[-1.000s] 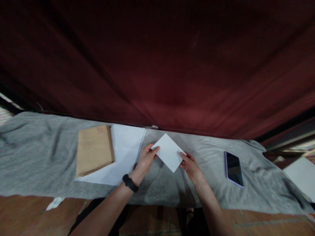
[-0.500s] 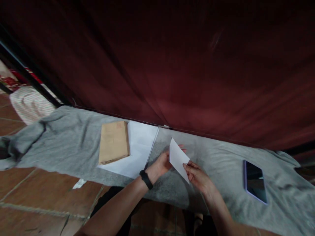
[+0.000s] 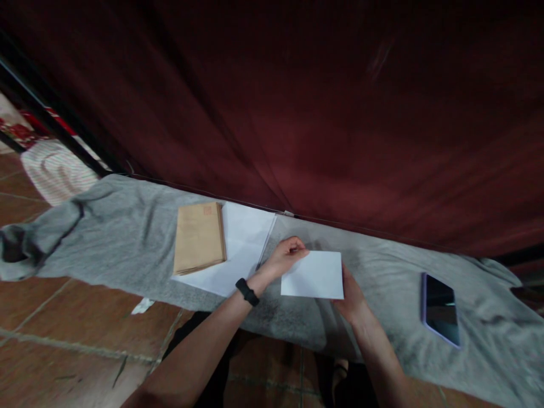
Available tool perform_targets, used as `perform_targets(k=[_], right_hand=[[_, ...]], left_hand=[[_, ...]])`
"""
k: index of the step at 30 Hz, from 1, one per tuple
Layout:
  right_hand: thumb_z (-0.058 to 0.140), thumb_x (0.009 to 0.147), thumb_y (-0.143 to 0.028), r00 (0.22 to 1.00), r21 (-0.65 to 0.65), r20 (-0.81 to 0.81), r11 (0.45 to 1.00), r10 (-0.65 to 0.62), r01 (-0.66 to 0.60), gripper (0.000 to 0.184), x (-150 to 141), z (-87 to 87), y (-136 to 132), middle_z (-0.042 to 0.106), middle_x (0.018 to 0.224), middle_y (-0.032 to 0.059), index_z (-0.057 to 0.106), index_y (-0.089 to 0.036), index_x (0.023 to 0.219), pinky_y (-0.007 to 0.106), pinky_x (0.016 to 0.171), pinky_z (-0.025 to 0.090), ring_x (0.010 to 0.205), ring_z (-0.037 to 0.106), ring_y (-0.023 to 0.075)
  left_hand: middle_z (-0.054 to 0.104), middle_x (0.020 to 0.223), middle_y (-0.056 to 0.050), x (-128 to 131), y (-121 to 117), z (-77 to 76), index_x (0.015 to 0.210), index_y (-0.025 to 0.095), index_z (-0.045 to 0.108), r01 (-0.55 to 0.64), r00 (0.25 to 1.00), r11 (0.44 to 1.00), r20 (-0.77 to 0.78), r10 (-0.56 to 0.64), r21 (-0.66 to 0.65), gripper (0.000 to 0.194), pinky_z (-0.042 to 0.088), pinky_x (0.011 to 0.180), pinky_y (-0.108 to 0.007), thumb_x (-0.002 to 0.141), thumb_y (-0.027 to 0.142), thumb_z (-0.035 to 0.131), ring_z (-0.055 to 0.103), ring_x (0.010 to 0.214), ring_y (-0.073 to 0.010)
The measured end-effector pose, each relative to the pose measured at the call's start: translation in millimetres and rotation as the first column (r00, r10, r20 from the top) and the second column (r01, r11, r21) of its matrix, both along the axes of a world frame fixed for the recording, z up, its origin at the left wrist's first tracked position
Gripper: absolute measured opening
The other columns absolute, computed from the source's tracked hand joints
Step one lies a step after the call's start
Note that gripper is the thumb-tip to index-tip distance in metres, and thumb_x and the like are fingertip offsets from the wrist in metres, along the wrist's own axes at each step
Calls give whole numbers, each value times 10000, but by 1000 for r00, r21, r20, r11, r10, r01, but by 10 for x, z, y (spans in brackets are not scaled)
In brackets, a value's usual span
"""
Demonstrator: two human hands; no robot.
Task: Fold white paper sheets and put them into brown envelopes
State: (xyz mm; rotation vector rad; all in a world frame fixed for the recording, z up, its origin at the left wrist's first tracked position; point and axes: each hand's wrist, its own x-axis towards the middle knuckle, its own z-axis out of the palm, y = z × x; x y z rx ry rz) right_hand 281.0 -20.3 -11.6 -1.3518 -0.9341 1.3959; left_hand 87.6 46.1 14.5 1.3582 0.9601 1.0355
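A folded sheet of white paper (image 3: 314,277) is held level above the grey cloth (image 3: 378,272). At its upper left edge my left hand (image 3: 287,256) pinches the paper between thumb and curled fingers; a black band circles that wrist. My right hand (image 3: 352,296) grips the paper's right end from beneath, its fingers mostly hidden behind it. Left of my hands, a stack of brown envelopes (image 3: 199,238) rests on a pile of larger white sheets (image 3: 246,232).
A phone in a purple case (image 3: 441,309) lies on the cloth at the right. Behind the cloth hangs a dark red curtain (image 3: 297,130). A white scrap (image 3: 143,306) is on the tiled floor (image 3: 85,340), and a striped cloth (image 3: 57,170) hangs at the far left.
The folded paper has turned from a steep tilt to lying flat towards me. My left hand has moved from behind it to its upper edge; my right hand has slid under its right end.
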Motion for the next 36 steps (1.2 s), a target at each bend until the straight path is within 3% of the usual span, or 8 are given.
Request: perform_targets(k=[4, 8, 13, 17, 26, 30, 33, 36], right_hand=[[615, 784, -711, 996, -128, -83, 991, 18, -29, 532, 85, -28, 25, 756, 795, 89, 739, -207, 901, 368, 655, 552, 785, 715, 282], [808, 633, -486, 996, -48, 93, 999, -16, 21, 343, 93, -222, -5, 749, 771, 32, 741, -233, 854, 335, 644, 523, 713, 675, 244], [702, 686, -436, 933, 58, 355, 998, -56, 38, 237, 136, -354, 35, 721, 724, 14, 740, -238, 810, 327, 630, 476, 669, 625, 224], [609, 742, -452, 823, 120, 558, 992, -105, 45, 248, 200, -349, 47, 680, 663, 16, 698, -222, 770, 311, 610, 431, 639, 594, 209], [514, 895, -392, 475, 51, 880, 996, -12, -69, 232, 277, -323, -51, 707, 755, 76, 668, -235, 822, 296, 662, 424, 761, 666, 231], [476, 955, -340, 320, 109, 944, 991, -78, -78, 288, 236, -268, -96, 723, 971, 158, 675, -169, 1074, 363, 793, 481, 921, 678, 283], [425, 989, -308, 299, 298, 924, 938, -238, -175, 425, 106, -233, -116, 649, 1257, 221, 564, -115, 1342, 475, 985, 459, 1191, 588, 328], [366, 1027, -325, 361, 358, 905, 863, -227, -356, 516, -82, -255, -129, 441, 1555, 160, 415, -160, 1513, 511, 1160, 342, 1433, 398, 295]], left_hand=[[619, 713, 15, -21, 43, -127, 751, 205, 617, -35, 968, 991, -244, 66, 129, 109, 389, 650, -258, 832, 270, 649, 555, 683, -152], [682, 825, -22, 8, 14, -209, 841, 222, 658, 62, 862, 953, -498, 99, 297, 34, 443, 766, -308, 873, 230, 648, 617, 810, -204], [673, 1223, -124, 122, -90, -275, 1089, 175, 679, 313, 645, 805, -735, 210, 504, 209, 322, 1129, -440, 966, 173, 509, 535, 1264, -274], [464, 1544, -148, 277, -284, -430, 1392, 149, 525, 499, 581, 699, -796, 169, 513, 413, 199, 1225, -441, 1025, 329, 465, 353, 1473, -250], [352, 1613, -156, 311, -473, -643, 1517, 132, 404, 475, 492, 764, -852, 180, 436, 595, 172, 1238, -448, 1028, 472, 423, 267, 1521, -261], [317, 1629, -159, 280, -472, -623, 1518, 134, 406, 467, 489, 769, -852, 187, 437, 618, 144, 1248, -460, 1023, 504, 415, 230, 1534, -268], [323, 1628, -148, 281, -467, -642, 1528, 153, 397, 471, 476, 761, -855, 206, 446, 582, 148, 1249, -467, 1037, 466, 382, 227, 1535, -260], [329, 1626, -147, 283, -441, -686, 1548, 134, 359, 505, 430, 749, -877, 213, 430, 551, 152, 1252, -460, 1041, 349, 347, 238, 1531, -255]])
